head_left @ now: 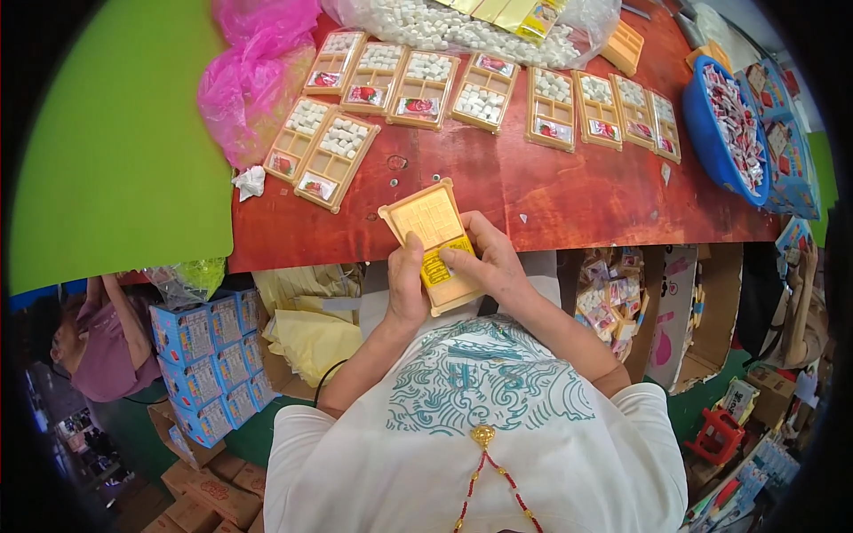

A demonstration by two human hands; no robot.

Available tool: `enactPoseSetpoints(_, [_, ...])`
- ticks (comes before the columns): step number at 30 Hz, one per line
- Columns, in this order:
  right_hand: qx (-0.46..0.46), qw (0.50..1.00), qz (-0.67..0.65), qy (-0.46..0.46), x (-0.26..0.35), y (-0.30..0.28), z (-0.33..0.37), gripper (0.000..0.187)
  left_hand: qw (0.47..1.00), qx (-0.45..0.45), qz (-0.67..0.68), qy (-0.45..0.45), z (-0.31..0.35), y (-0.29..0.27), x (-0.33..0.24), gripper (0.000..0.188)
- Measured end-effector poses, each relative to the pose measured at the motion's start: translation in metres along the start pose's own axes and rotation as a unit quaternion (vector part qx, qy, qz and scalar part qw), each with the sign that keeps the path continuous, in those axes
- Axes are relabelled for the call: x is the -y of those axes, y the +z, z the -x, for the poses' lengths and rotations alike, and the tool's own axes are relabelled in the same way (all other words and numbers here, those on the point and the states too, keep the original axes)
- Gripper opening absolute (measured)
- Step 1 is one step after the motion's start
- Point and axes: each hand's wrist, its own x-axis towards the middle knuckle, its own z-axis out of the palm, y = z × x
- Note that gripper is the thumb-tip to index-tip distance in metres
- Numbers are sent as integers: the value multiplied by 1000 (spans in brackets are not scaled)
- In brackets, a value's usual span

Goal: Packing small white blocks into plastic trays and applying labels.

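Between my two hands, just over the table's near edge, is a tan plastic tray (423, 218) with raised ridges on the side facing me. A yellow printed label (434, 268) lies across its lower half. My left hand (408, 282) grips the tray's left side, thumb pointing up along it. My right hand (494, 263) is closed on the right side, its thumb pressing on the label. Most of my fingers are hidden behind the tray. The nearest filled tray (338, 163) lies beyond my left hand, holding white cubes and a small red-printed sachet.
More filled trays (422, 87) stand in a row across the red table (569, 200). Behind them lies a heap of white cubes (418, 25) on clear plastic. A blue basin (711, 142) of sachets sits right, a pink bag (244, 98) left. Boxes (213, 355) are stacked below left.
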Motion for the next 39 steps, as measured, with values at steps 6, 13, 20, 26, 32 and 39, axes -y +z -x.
enactPoseSetpoints(6, [-27, 998, -52, -14, -9, -16, 7, 25, 1000, 4, -14, 16, -2, 18, 3, 36])
enactPoseSetpoints(13, [-85, 992, -41, -87, -19, -25, 20, 28, 996, 51, -66, -12, -6, 25, 12, 37])
enactPoseSetpoints(20, [-164, 976, -31, -137, -12, -41, 66, 26, 984, 123, -127, -25, -2, 59, 15, 34])
enactPoseSetpoints(26, [-200, 959, -162, -116, -29, -74, 100, 30, 951, 245, -173, -77, -11, 88, 40, 30])
enactPoseSetpoints(32, [-270, 948, -121, -117, -53, -90, 129, 42, 929, 283, -212, -109, -19, 122, 70, 31])
enactPoseSetpoints(39, [-356, 913, -194, -52, -90, -111, 172, 38, 868, 365, -278, -191, -25, 140, 115, 35])
